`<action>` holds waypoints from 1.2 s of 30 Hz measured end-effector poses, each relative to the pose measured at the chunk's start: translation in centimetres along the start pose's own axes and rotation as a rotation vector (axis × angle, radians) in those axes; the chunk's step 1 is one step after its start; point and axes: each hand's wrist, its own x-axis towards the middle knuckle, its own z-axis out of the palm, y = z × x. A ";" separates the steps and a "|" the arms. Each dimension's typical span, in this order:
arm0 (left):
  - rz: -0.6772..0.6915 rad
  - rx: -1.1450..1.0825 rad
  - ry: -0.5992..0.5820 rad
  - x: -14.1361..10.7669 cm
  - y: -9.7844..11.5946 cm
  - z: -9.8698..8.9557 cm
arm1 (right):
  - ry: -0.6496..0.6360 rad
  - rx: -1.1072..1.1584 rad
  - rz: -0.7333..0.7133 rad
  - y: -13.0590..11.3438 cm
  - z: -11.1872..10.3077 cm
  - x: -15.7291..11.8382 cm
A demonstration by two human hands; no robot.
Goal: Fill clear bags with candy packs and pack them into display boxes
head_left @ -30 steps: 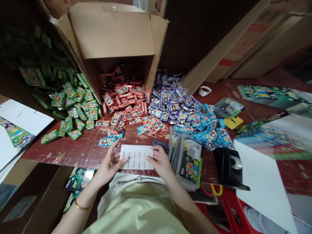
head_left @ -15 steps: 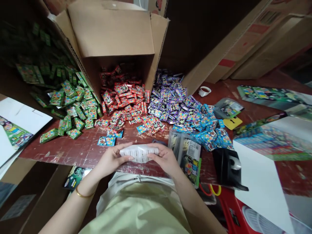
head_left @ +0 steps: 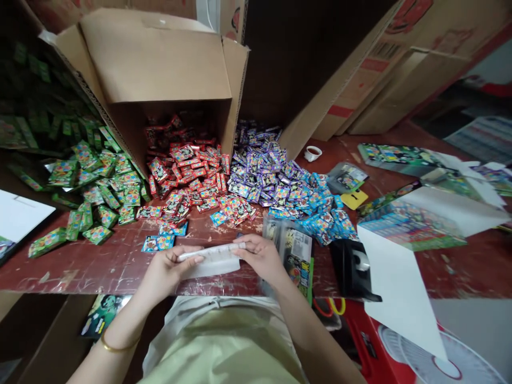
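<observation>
Between both hands a white sticker sheet is stretched sideways above the table's front edge. Its upper edge is bent over with faint printing on it, and a plain flap hangs below. My left hand pinches the left end between thumb and fingers. The right end is gripped by my right hand, thumb underneath. Just beyond my left hand lie blue candy packets on the table. Beside my right wrist are clear printed pouches, partly covered by the hand.
Piles of green packets, red packets and purple packets spill from cardboard boxes. Blue packets lie to their right. A black tape dispenser, white cup and printed display boxes are at right.
The sticker sheet has been turned so its printed face is tipped away and a plain white flap shows. Both hands still hold its ends. The camera view has shifted to the right.
</observation>
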 end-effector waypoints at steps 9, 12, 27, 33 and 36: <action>0.292 0.252 0.122 0.0 1.0 0.4 | 0.090 -0.430 -0.343 -1.4 -0.1 -0.2; 0.404 0.428 0.279 0.0 1.6 0.8 | -0.045 -0.397 -0.389 -2.6 0.5 -0.3; 0.022 0.034 0.040 -0.2 2.6 0.9 | -0.086 -0.270 -0.030 -2.0 1.5 0.4; 0.110 0.108 0.151 -0.5 2.6 1.4 | -0.051 -0.239 -0.070 -2.3 1.8 0.3; 0.172 0.180 0.190 -0.5 2.4 1.1 | -0.043 -0.257 -0.069 -2.3 1.8 0.1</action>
